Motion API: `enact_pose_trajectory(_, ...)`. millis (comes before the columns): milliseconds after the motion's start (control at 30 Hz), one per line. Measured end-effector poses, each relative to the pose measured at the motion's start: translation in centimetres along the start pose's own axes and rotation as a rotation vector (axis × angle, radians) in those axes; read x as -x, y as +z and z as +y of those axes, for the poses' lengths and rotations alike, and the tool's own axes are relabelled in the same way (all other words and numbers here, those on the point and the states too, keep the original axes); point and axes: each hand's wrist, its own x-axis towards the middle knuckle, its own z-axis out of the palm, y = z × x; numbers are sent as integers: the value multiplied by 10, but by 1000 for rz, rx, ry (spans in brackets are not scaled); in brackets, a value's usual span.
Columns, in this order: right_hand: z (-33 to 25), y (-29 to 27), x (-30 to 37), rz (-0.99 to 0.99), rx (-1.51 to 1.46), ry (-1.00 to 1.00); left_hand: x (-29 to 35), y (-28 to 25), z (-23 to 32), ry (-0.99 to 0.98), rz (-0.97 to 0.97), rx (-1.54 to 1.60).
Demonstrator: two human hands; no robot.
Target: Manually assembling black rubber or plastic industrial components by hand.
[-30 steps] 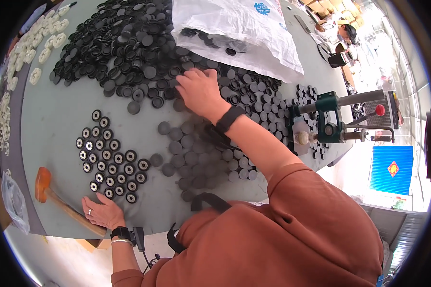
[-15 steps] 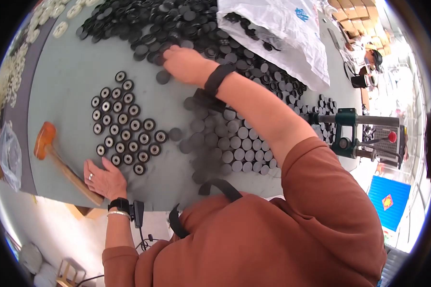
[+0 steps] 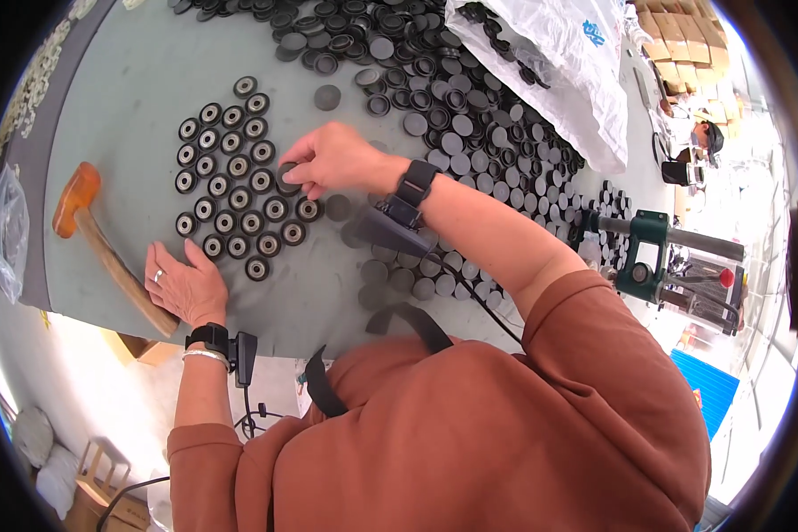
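My right hand (image 3: 328,160) reaches over the grey table (image 3: 142,80) and pinches a small black round cap (image 3: 288,176) at the right edge of a neat block of ring-shaped black caps (image 3: 230,186). My left hand (image 3: 184,284) lies flat and open on the table near its front edge, just below that block and beside a wooden hammer handle. A large loose heap of black caps (image 3: 434,97) spreads behind and to the right of my right hand.
A hammer with an orange head (image 3: 78,191) lies at the left. A white plastic bag (image 3: 559,62) covers part of the heap at the back right. A green press tool (image 3: 652,257) stands at the right edge. Another person (image 3: 705,142) sits far right.
My right hand has come back from the loose heap at the rear to the arranged block, now with a cap in its fingers. My left hand has stayed flat on the table.
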Motion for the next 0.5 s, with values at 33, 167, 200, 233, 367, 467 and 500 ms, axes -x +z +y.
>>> enact_pose_trajectory(33, 4, 2, -4, -14, 6, 8, 0, 0, 0, 0, 1, 7)
enact_pose_trajectory(167, 9, 6, -9, -20, 47, 22, 0, -1, 2, -19, -7, 19)
enact_pose_trajectory(200, 7, 5, -9, -23, 49, 24, 0, -1, 2, -15, -3, 21)
enact_pose_trajectory(233, 4, 4, -9, -17, 48, 31, 0, 0, 2, -9, 2, 24)
enact_pose_trajectory(367, -1, -2, -18, -61, 155, 84, 0, -1, 2, -14, -12, 18)
enact_pose_trajectory(467, -6, -8, -22, -40, 309, 169, 0, -1, 2, -5, 3, 20)
enact_pose_trajectory(500, -9, -10, -24, -35, 309, 169, 0, -2, 2, -7, 0, 18)
